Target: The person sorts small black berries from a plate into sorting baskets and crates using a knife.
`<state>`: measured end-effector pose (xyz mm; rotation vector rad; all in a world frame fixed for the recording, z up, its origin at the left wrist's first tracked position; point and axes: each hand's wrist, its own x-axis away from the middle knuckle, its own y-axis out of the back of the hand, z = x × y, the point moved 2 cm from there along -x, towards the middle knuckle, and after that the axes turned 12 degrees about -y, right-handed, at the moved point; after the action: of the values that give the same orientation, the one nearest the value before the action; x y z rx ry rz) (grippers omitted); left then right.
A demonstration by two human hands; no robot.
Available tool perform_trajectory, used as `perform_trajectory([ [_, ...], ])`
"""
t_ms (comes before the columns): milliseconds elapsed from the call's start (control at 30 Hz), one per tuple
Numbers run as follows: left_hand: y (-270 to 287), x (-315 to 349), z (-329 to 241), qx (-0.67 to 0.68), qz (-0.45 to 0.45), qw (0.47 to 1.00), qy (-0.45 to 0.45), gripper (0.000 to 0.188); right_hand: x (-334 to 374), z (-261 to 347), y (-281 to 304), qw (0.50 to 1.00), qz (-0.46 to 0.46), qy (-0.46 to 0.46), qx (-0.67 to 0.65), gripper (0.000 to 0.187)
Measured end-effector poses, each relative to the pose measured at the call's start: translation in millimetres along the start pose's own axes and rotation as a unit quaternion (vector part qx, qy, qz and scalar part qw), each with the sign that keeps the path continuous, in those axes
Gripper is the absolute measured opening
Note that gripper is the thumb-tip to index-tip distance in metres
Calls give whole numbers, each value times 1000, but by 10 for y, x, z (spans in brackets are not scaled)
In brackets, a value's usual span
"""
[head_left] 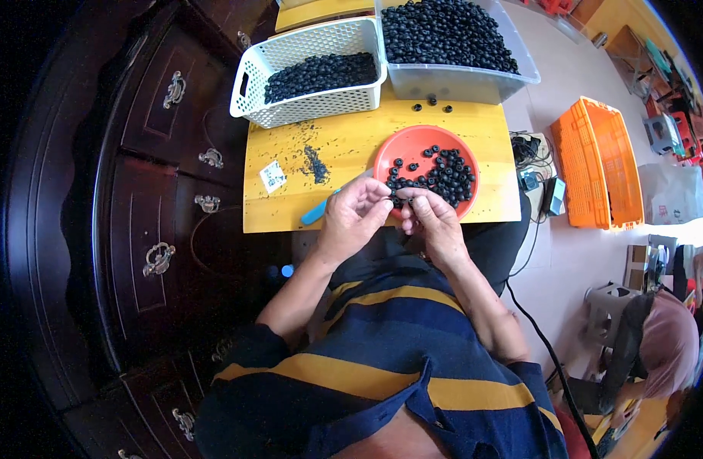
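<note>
My left hand (pixel 354 216) and my right hand (pixel 437 228) meet just over the near rim of a round red bowl (pixel 390 143). Small black ring-like parts (pixel 448 176) fill much of the bowl. Right thumb and fingers pinch one such small black part. My left thumb and forefinger press together at its left side; whatever is between them is too small to make out. Beside the left hand lies a blue-handled tool (pixel 314 213), partly covered by that hand. Black scraps (pixel 315 164) are heaped on the yellow table (pixel 344 145), near a small white printed packet (pixel 273 177).
At the table's far side stand a white perforated basket (pixel 313 111) of small black pieces and a clear bin (pixel 451 83) of black parts. Dark drawers (pixel 149 183) rise on the left. Right are cables (pixel 529 153), an orange crate (pixel 596 164) and another person (pixel 646 344).
</note>
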<state>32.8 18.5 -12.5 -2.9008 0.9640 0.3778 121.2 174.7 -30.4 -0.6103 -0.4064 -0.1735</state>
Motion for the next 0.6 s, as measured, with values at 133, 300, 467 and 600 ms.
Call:
perform_trajectory([
  [133,-17,-22,-40,11,19,1000,-5,15,38,38,-12,1000,23,1,-8,30],
  [300,-55,-46,-145,42,21,999,8,14,40,34,-2,999,30,14,-10,23],
  [467,-111,-52,-136,122,20,992,20,15,45,36,20,998,47,5,-33,19],
  [600,-159,-54,-167,156,36,987,26,13,51,45,20,995,71,-4,-73,18],
])
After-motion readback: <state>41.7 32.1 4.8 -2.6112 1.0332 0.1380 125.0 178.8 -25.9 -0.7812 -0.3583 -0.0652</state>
